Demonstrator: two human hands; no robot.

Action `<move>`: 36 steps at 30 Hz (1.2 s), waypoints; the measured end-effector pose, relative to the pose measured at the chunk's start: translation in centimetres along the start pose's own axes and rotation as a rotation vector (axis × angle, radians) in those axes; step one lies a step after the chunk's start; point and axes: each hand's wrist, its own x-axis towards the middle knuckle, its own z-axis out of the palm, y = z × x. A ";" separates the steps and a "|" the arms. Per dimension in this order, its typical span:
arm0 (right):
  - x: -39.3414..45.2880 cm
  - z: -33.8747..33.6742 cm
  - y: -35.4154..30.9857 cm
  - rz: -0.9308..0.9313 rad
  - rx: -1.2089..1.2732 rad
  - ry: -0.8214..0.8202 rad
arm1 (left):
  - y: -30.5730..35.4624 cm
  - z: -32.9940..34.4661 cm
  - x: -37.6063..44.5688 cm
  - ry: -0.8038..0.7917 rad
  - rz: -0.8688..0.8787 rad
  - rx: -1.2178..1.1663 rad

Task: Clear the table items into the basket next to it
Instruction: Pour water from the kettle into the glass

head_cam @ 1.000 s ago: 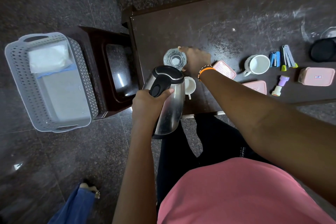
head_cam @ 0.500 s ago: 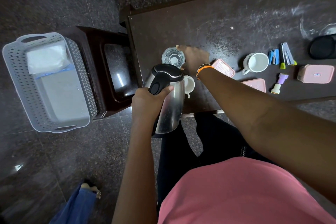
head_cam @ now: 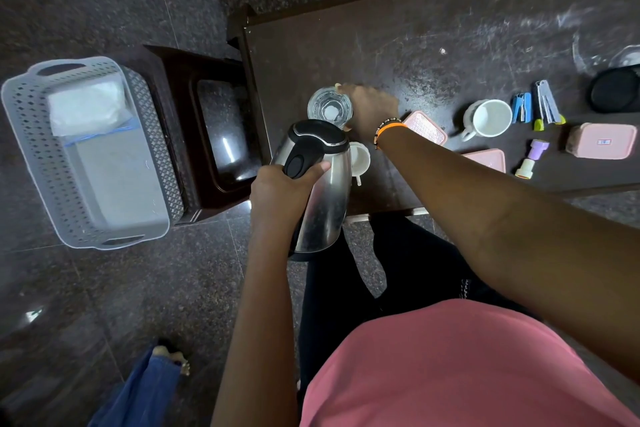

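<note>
My left hand (head_cam: 277,191) grips the black handle of a steel kettle (head_cam: 320,198), held at the near left corner of the dark table (head_cam: 415,45). My right hand (head_cam: 369,107) wraps round a clear drinking glass (head_cam: 329,107) standing just beyond the kettle. A small white cup (head_cam: 360,159) sits partly hidden behind the kettle. The grey perforated basket (head_cam: 20,135) stands on the floor far to the left and holds a white bag (head_cam: 86,104).
A dark wooden stool (head_cam: 180,107) stands between basket and table. On the table to the right lie pink lidded boxes (head_cam: 602,140), a white mug (head_cam: 488,118), blue and grey staplers (head_cam: 522,107), a purple stamp (head_cam: 531,158) and a black round object (head_cam: 616,90). Another person's foot (head_cam: 173,357) is at lower left.
The kettle and both hands hold nearly the same place; my right hand's fingers have closed a little further round the glass. The view has drifted slightly.
</note>
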 end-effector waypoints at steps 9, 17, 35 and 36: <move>-0.1 0.1 0.0 0.016 0.038 0.001 | -0.6 -0.1 0.1 -0.007 0.014 -0.045; -0.4 -0.1 -0.2 0.034 0.035 0.000 | -3.9 0.1 -0.4 -0.009 0.072 -0.126; -7.0 2.7 -4.9 -0.079 0.038 0.182 | -13.0 -2.5 -5.1 0.201 0.094 -0.767; -7.8 3.2 -6.0 -0.126 0.087 0.174 | -13.5 -2.9 -5.3 0.218 0.097 -0.802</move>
